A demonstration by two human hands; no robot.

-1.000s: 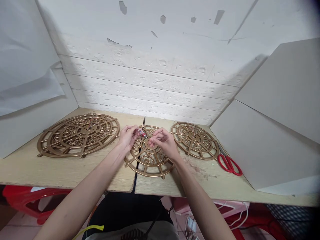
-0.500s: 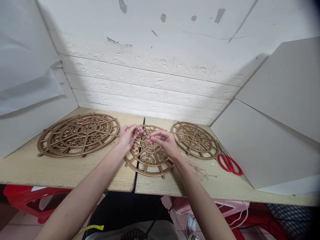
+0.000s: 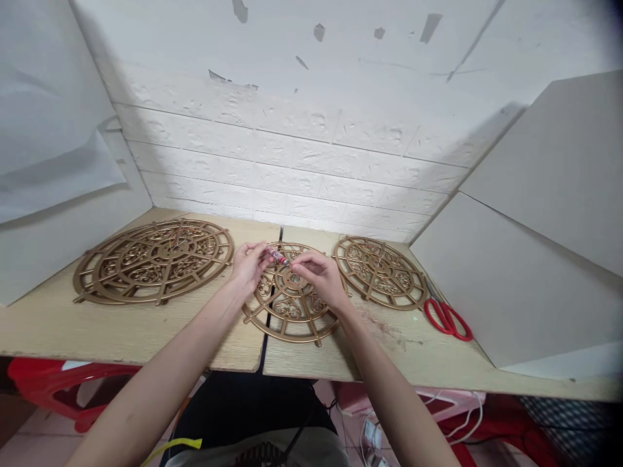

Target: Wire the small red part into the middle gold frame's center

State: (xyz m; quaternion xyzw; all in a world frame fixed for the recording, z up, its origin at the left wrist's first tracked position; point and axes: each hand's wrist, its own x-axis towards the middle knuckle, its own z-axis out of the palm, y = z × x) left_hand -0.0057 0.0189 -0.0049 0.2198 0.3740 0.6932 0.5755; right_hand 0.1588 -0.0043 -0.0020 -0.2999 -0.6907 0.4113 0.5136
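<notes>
A small red-and-white printed tube [image 3: 276,254] with a silvery end is pinched in the fingers of my left hand [image 3: 249,264]. It slants down to the right, above a round gold openwork panel [image 3: 287,309] lying on the table. My right hand [image 3: 317,275] is closed in a pinch just beside the tube's silvery end. Whatever its fingertips hold is too small to make out. Part of the panel, with scroll patterns and spokes, is hidden under both hands.
Overlapping gold panels [image 3: 156,266] lie on the left of the wooden table [image 3: 195,334]. Another gold panel [image 3: 384,275] and red-handled scissors [image 3: 448,319] are at the right. White boards stand at both sides, with a white brick-patterned wall [image 3: 292,155] behind.
My right fingertips have shifted slightly to the right, away from the tube's end. My left hand and the tube have barely moved.
</notes>
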